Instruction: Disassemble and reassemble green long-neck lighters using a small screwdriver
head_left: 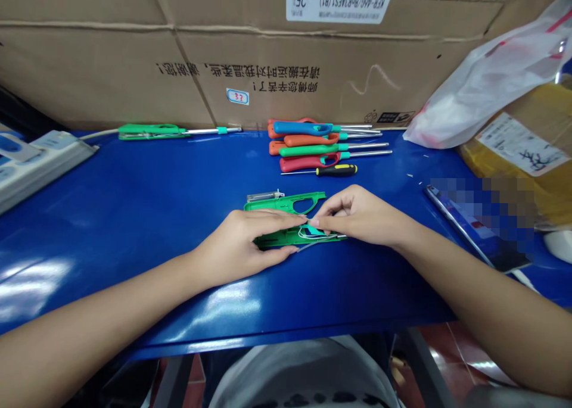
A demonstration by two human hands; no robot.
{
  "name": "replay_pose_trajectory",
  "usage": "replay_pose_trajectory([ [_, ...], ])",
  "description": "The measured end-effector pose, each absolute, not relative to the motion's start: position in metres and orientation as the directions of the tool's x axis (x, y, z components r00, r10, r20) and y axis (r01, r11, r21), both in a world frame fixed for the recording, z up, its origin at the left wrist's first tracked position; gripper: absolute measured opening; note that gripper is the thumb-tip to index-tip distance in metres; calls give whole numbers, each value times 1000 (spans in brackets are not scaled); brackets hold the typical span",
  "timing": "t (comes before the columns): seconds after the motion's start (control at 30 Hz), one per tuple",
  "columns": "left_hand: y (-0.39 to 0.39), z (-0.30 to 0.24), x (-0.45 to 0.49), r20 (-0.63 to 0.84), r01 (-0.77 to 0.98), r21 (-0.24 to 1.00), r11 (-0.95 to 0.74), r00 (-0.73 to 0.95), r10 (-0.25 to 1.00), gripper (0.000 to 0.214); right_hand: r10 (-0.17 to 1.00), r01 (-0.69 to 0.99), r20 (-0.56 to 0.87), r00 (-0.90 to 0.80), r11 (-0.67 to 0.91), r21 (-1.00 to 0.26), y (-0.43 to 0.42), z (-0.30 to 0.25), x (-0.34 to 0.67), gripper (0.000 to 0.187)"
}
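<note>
My left hand (250,235) grips the lower half of a green lighter casing (286,237), with thumb and fingers on either side of it. Thin white wires (304,235) loop out of this half, around a teal piece (316,230) that looks like a trigger. My right hand (364,217) pinches at the teal piece; its fingertips partly hide what they hold. Just behind lies the other green casing half (279,204), with its oval finger opening. A clear tube-like tank (263,197) rests against that half's far edge.
Several coloured lighters (308,149) are stacked behind my hands, beside a yellow-and-black screwdriver (337,170). A green lighter (152,131) lies far left near a power strip (40,164). A phone (478,229) and taped parcel (522,146) stand right. A cardboard box (134,68) walls the back.
</note>
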State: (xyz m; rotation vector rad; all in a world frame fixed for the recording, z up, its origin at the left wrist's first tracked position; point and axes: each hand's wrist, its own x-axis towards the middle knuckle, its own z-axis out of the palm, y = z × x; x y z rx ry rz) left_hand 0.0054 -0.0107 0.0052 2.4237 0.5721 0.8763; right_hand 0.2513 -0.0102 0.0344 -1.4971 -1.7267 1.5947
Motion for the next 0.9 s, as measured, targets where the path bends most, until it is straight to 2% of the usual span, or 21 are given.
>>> replay_pose_trajectory([
  [0.17, -10, 4, 4, 447, 175, 575, -799, 751, 486, 44, 831, 491, -388, -400, -163, -856, -11, 32, 254, 43],
  [0.53, -10, 3, 4, 409, 191, 604, -773, 759, 507, 43, 823, 510, -396, -407, -155, -846, -10, 31, 255, 42],
  [0.9, -11, 7, 4, 343, 234, 547, -803, 813, 470, 43, 793, 600, -480, -374, -188, -778, -11, 36, 257, 33],
])
